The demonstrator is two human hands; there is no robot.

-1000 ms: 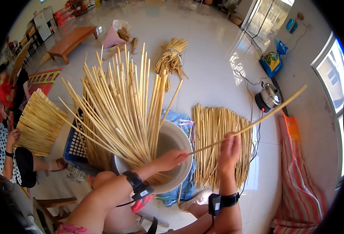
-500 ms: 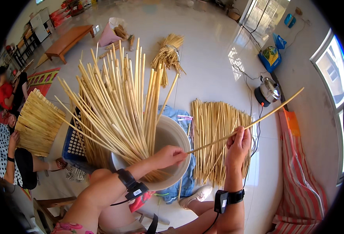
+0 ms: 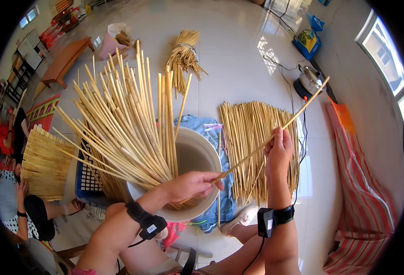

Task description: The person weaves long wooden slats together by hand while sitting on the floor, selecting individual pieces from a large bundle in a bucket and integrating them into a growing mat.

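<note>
A long, thin yellow reed stalk (image 3: 303, 108) slants up and to the right in front of me. My left hand (image 3: 188, 185) closes on its lower end over the white bucket (image 3: 218, 160). Higher up the same stalk, my right hand (image 3: 279, 151) pinches it between thumb and fingers. Many similar stalks (image 3: 124, 121) stand in the bucket, leaning mostly to the left. Under and beyond my right hand, a row of stalks (image 3: 241, 133) lies side by side on the floor.
A blue plastic basket (image 3: 88, 183) holding stalks stands left of the bucket, on whose other side lies blue cloth (image 3: 211, 215). Further off are a tied bundle (image 3: 183, 55), a metal pot (image 3: 310, 78) with cords, and striped fabric (image 3: 355, 197). Two people sit at far left, one holding a stalk panel (image 3: 48, 162).
The stalk tilts more steeply, its upper end shifted left in view. Both hands keep hold of it. My view has turned slightly, and the person at left leans further forward.
</note>
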